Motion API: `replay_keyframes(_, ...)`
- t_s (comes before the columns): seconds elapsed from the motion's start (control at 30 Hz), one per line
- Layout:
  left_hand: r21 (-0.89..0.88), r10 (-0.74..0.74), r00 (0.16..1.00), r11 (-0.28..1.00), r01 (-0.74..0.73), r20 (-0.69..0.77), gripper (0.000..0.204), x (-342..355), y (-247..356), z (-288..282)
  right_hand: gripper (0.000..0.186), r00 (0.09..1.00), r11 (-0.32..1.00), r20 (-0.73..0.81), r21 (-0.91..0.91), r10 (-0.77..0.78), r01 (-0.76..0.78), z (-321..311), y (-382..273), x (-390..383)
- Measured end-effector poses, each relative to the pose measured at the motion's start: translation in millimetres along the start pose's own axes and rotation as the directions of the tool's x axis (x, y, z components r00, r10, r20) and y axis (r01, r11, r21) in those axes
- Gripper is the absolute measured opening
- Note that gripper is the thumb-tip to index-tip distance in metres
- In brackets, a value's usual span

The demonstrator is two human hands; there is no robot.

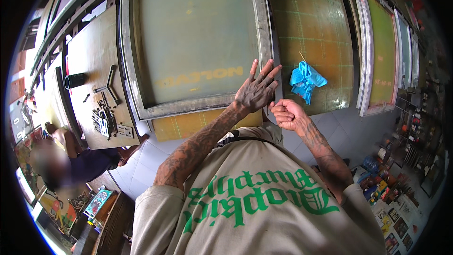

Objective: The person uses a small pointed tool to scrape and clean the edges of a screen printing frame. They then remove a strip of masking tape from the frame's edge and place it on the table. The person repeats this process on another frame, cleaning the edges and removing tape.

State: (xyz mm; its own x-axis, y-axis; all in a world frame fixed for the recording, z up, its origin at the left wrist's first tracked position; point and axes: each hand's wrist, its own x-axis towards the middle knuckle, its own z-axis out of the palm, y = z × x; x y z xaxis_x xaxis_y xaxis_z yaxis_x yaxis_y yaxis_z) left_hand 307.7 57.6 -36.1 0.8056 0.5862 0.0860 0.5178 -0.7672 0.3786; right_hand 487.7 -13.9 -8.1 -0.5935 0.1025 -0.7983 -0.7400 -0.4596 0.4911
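two bare hands at the corner of a screen-printing frame [200,104].
the frame lies over a yellowish board [179,126] in front of the person; the left hand [256,90], fingers spread, is laid over its lower right corner, and just beside, the right hand [289,114] has its fingers curled into a fist, though i cannot tell whether they pinch anything; a crumpled blue cloth [306,81] lies to the right, a three-armed wrench [111,86] on a wooden tabletop [96,47] to the left.
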Motion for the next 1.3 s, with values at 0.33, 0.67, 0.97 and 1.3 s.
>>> replay_keyframes(0.33,-0.039,0.022,1.0,0.999,-0.022,-0.002,0.031,3,-4,9,0.027,0.736,0.721,-0.09,-0.313,-0.671,0.619,5,91,69)
replay_keyframes(0.67,-0.232,-0.062,0.957,0.973,-0.006,-0.283,0.029,-13,-13,5,0.029,0.89,0.936,0.339,-0.067,-0.306,0.347,-41,70,23)
replay_keyframes(0.97,-0.276,-0.631,0.487,0.739,0.615,-0.604,0.024,-191,-76,-78,0.032,0.778,0.846,0.394,-0.003,-0.489,0.533,-31,113,46)
replay_keyframes(1.3,-0.303,-0.586,0.578,0.801,0.516,-0.568,0.023,-282,-163,-126,0.031,0.797,-0.176,0.512,-0.859,-0.32,0.481,65,203,90)
